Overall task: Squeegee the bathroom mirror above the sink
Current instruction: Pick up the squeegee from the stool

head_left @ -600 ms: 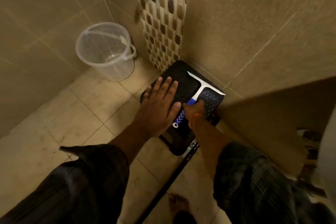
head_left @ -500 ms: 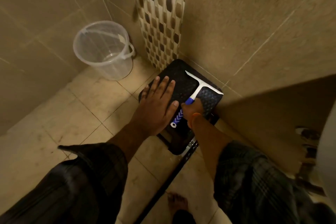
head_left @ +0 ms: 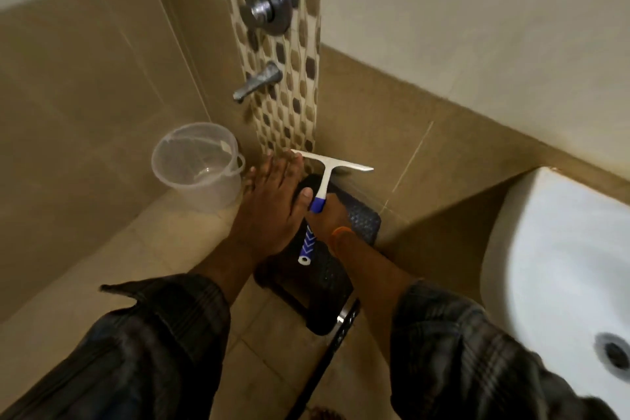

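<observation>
Squeegee (head_left: 324, 187): T-shaped, white blade bar across the top, white neck, blue handle with white chevron marks and a white ringed butt end. It is held off the black stool, blade end up toward the wall corner, handle slanting down toward the person, gripped at mid-handle. Mirror not in view; white sink (head_left: 559, 249) at right, basin partly visible with its drain.

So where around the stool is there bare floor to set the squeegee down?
Bare floor tiles lie below the clear bucket, left of the black stool. The sink basin is bare too. The stool is crowded: the left hand and right hand, gripping the squeegee, are over it.
</observation>
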